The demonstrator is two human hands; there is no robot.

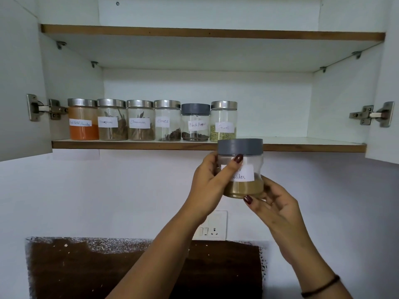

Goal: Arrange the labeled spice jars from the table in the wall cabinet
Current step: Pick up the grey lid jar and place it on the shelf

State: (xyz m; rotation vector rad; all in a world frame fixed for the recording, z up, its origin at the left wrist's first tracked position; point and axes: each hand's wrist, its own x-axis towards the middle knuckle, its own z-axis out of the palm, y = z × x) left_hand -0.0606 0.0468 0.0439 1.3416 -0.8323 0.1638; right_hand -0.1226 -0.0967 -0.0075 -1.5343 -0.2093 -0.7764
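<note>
- A clear, waisted jar with a grey screw lid, a layer of tan powder in its base and a white handwritten label ending "wder", is held upright in the air just before the front edge of the white wall cabinet's lower shelf; its lid overlaps that edge in view
- The left hand grips the jar's left side, thumb laid across the label; the right hand cups the base, thumb tip on the lower front rim
- Six jars stand in a row on the shelf's left half, close together: an orange-red powder jar with a steel lid; a steel-lidded jar with an unreadable label; "Cinnamon"; "Cloves"; a grey-lidded "Black Pepper" jar; "Fennel", just above and left of the held jar
- A white wall socket sits below the hands; a dark beaded bracelet circles the right wrist
</note>
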